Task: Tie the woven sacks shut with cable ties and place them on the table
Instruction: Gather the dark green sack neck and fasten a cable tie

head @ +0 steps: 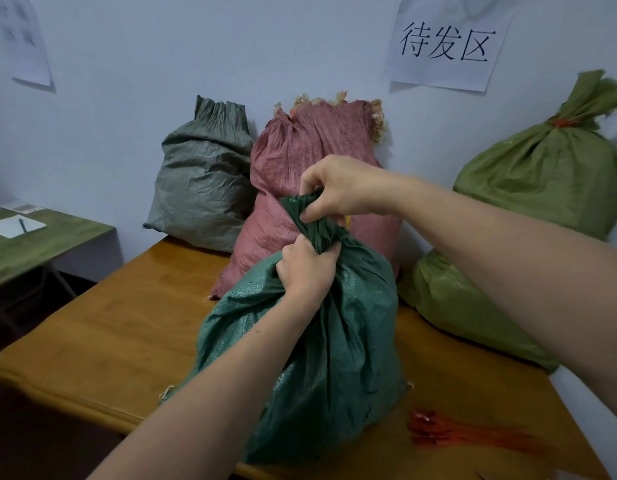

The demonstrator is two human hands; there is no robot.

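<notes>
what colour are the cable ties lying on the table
Orange-red cable ties, seen best in the head view.

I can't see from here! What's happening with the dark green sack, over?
Left hand grips dark green sack at neck. Right hand pinches bunched top. No tie seen yet. Red cable ties loose on table nearby.

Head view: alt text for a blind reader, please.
The left hand and, above it, the right hand grip the bunched neck of a dark green sack standing on a wooden table. A grey sack, a pink sack and light green sacks sit behind; red cable ties lie nearby.
</notes>
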